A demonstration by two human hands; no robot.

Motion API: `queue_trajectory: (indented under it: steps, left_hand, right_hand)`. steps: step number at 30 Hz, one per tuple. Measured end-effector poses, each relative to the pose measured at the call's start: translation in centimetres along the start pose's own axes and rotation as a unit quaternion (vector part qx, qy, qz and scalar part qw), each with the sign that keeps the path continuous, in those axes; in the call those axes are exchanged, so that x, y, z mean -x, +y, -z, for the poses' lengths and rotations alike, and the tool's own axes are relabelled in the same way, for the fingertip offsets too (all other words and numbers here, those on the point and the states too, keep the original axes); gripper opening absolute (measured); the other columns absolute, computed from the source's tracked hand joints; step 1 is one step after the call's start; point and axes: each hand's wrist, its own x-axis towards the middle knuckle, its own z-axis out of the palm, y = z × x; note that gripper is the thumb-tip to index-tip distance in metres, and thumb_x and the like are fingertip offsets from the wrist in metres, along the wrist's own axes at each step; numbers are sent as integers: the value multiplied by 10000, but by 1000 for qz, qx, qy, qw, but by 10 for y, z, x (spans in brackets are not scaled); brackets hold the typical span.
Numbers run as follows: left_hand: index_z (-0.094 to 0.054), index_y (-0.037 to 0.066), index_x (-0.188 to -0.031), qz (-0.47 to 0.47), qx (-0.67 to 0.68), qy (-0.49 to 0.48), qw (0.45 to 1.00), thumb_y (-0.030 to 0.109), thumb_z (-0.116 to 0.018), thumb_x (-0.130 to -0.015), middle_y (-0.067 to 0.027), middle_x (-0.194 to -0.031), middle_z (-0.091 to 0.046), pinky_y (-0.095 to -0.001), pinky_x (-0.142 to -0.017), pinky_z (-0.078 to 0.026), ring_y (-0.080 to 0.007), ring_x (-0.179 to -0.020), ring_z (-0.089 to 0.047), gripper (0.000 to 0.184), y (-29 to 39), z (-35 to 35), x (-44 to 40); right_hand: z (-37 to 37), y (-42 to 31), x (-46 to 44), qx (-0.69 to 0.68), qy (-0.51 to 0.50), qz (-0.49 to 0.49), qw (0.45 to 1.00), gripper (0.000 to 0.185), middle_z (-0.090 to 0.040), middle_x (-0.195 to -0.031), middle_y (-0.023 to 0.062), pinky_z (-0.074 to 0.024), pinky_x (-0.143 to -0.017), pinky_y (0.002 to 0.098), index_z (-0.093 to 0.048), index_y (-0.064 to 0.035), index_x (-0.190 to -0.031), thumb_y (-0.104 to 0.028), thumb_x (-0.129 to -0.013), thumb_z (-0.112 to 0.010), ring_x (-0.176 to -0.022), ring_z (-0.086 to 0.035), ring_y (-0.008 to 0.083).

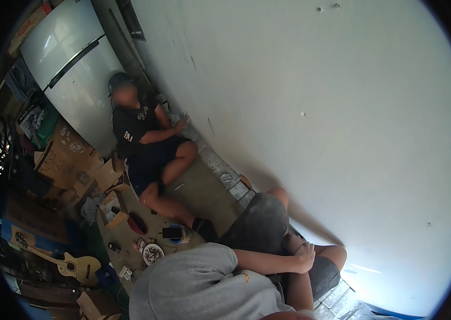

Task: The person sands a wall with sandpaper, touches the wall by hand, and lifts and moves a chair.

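My left hand [306, 258] lies across my right wrist, its fingers seeming to curl around it, in front of my bent knees. From the bottom edge my right forearm [301, 296] reaches up under that hand. Of my right hand, the fingers are hidden or too dark to make out. No tool or object shows at either hand. Closest to them are my dark shorts [260, 221] and my grey shirt [193, 285].
Another person [143, 133] sits against the wall [310, 133]. On the mat [204, 184] are a white bowl of small bits [153, 254], a phone [172, 233] on a blue container, and a small open box [112, 210]. A guitar [82, 268], cardboard boxes [68, 160] and a fridge [84, 80] stand leftward.
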Motion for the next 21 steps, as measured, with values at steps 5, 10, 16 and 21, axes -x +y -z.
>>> queue_trajectory:
  steps: [5, 10, 16, 21]
  left_hand:
    - [-674, 36, -813, -75, 46, -69, 994, 274, -597, -699, -142, -888, -577, -465, -825, -389, -299, -895, -524, 275, -22, 1, 3]
    - [-657, 2, -854, -94, 82, -118, 985, 318, -605, -697, -170, -970, -578, -474, -861, -383, -306, -970, -526, 357, -31, 28, 5]
    - [-647, -17, -895, -102, 130, -120, 979, 339, -615, -715, -171, -1011, -576, -483, -855, -383, -341, -1020, -496, 400, -38, 55, 0]
    - [-622, -51, -1007, -92, 155, -228, 957, 432, -553, -799, -181, -1200, -502, -503, -902, -355, -396, -1118, -431, 531, -54, 74, -15]
  right_hand:
    - [-92, 28, -64, 3, 92, 7, 996, 248, -664, -969, 56, -453, -843, 375, -649, -279, -1000, -258, -861, -444, -1010, -577, 224]
    - [-61, 19, -59, 55, 3, 110, 992, 177, -649, -995, 46, -455, -852, 332, -663, -156, -881, -231, -831, -511, -997, -588, 205]
    - [-3, 0, 29, -40, 37, -97, 994, 206, -654, -1011, 92, -448, -823, 342, -669, -136, -913, -210, -825, -499, -927, -622, 208]
    - [55, -39, 43, 48, 6, -268, 962, 316, -645, -1025, 167, -442, -868, 354, -643, -43, -974, -261, -778, -525, -1033, -592, 228]
